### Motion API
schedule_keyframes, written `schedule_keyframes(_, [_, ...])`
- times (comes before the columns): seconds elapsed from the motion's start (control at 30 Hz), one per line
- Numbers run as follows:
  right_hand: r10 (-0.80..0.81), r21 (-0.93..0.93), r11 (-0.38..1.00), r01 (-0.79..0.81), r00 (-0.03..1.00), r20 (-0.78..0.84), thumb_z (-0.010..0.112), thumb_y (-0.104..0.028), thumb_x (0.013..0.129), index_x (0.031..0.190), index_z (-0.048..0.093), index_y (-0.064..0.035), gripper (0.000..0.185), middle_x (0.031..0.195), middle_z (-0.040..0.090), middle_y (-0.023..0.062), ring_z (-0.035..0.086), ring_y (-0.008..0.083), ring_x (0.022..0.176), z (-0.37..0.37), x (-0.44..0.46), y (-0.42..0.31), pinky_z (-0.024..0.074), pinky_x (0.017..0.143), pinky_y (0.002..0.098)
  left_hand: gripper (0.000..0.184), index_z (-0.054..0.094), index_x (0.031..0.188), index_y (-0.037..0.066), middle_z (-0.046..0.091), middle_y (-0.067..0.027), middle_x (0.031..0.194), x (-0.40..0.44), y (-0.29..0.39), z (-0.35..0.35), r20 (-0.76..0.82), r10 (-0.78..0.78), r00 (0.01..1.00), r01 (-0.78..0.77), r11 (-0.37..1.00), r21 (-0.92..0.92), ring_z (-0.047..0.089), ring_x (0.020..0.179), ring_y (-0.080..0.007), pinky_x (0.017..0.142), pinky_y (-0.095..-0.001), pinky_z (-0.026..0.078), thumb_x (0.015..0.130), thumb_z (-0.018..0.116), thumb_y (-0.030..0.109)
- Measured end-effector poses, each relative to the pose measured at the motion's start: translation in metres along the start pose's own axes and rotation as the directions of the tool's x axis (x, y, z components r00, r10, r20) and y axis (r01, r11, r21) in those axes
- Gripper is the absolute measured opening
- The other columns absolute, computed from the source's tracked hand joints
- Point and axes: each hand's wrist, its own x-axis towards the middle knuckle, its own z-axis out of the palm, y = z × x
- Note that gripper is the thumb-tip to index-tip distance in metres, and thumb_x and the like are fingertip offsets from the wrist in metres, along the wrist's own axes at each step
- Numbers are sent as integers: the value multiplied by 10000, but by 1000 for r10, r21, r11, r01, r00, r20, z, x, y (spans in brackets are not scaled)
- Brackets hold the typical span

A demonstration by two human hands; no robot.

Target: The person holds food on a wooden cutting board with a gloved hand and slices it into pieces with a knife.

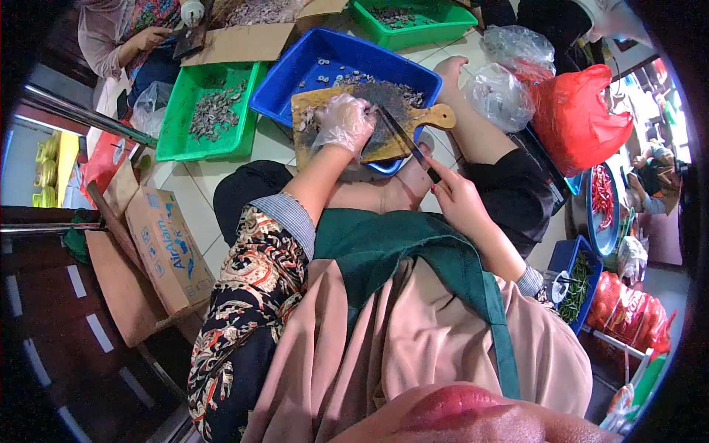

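Plainly, the likeliest trouble is a cut: the knife (402,136) has its front end close beside the gloved left hand (346,122), and a slip of the blade could nick the fingers there, since the thin, loose plastic glove seems to give little protection. The wooden cutting board (381,148) lies beneath the left fingers and across the blue tub (362,46); heavy pressure on one edge could tip it, as the tub looks like its main support. The pale pieces (309,118) beside the left fingers, on the side away from the knife, could then slide off.

As for pose, the left forearm reaches forward and the hand bends over the board, its fingers curled inward; I cannot tell whether they pinch anything. Nearer the body, the right hand (459,198) wraps its fingers around the knife's handle, the blade slanting forward from them toward the left fingers.
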Motion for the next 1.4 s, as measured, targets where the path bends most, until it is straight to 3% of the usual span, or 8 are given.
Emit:
schedule_keyframes(0.37, [-34, -70, 997, 35, 999, 17, 596, -8, 896, 1447, 553, -113, 563, 950, 674, 277, 669, 446, 902, 3, -1, 1, 535, 821, 499, 238, 810, 950, 135, 716, -159, 1006, -3, -2, -5, -47, 96, 994, -98, 994, -37, 655, 1031, -360, 937, -503, 497, 865, 707, 332])
schedule_keyframes(0.8, [-64, -133, 989, 65, 998, 9, 589, -42, 907, 1459, 545, -133, 561, 1040, 673, 301, 662, 472, 973, 16, 19, 10, 537, 897, 523, 253, 803, 939, 108, 715, -162, 1020, -2, -6, 2, -79, 92, 993, -96, 994, -51, 642, 1052, -361, 942, -514, 491, 843, 705, 321])
schedule_keyframes(0.87, [-102, -143, 985, 98, 995, -20, 586, -40, 907, 1461, 544, -132, 563, 1024, 675, 294, 663, 463, 965, 18, 19, 17, 538, 883, 515, 258, 801, 935, 104, 717, -164, 1025, -5, -2, -9, -32, 88, 996, -90, 995, -47, 641, 1060, -363, 942, -523, 488, 842, 704, 325])
schedule_keyframes(0.97, [-62, -106, 993, 56, 997, -54, 582, -36, 906, 1462, 545, -128, 564, 994, 677, 283, 665, 450, 942, 13, 18, 19, 537, 861, 504, 231, 808, 886, 132, 715, -157, 918, -8, -10, -4, -118, 106, 987, -108, 994, -12, 669, 938, -368, 858, -518, 509, 791, 755, 336])
schedule_keyframes(1.13, [-52, -64, 997, 46, 994, -94, 588, -30, 904, 1463, 544, -120, 568, 936, 673, 263, 670, 425, 891, 9, 14, 15, 536, 830, 494, 243, 809, 887, 154, 721, -136, 918, -14, -10, -12, -100, 39, 994, -44, 998, -53, 671, 970, -351, 884, -527, 492, 823, 760, 384])
schedule_keyframes(1.27, [-51, -86, 995, 50, 999, -7, 590, -22, 903, 1458, 549, -114, 564, 911, 666, 259, 670, 419, 878, 1, 5, 0, 537, 813, 489, 270, 812, 892, 165, 728, -133, 931, -15, -10, -15, -72, 34, 997, -37, 999, -36, 671, 982, -348, 890, -522, 488, 845, 758, 426])
schedule_keyframes(1.4, [-43, -61, 997, 46, 998, 48, 592, -22, 902, 1451, 555, -113, 557, 897, 661, 261, 668, 421, 866, 2, -3, -2, 538, 805, 491, 231, 815, 901, 167, 733, -133, 946, -14, -11, -16, -88, 70, 994, -76, 995, -60, 671, 985, -350, 897, -524, 489, 833, 751, 378])
